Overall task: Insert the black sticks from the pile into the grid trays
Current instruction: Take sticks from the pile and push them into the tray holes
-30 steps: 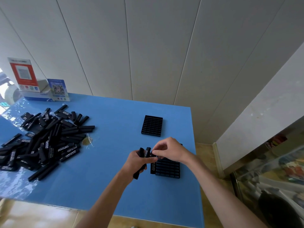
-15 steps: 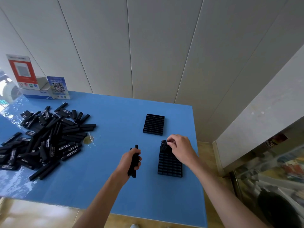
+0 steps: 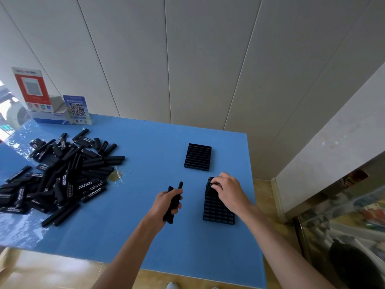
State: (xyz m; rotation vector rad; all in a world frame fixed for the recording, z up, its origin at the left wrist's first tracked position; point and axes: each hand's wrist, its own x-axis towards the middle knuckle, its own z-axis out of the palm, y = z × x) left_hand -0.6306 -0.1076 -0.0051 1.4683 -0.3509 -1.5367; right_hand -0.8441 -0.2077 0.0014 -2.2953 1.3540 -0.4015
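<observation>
The left hand (image 3: pixel 166 202) grips two black sticks (image 3: pixel 174 202) in curled fingers. At its 3 o'clock, the right hand (image 3: pixel 228 191) pinches upright sticks (image 3: pixel 209 184) at the near grid tray's (image 3: pixel 217 211) far end.

Both forearms are bare from the lower edge of the view up to the wrists, with no sleeve showing on either. The left hand (image 3: pixel 166 202) and right hand (image 3: pixel 230 192) wear no gloves. No ring, watch or band shows on the fingers or wrists.
</observation>
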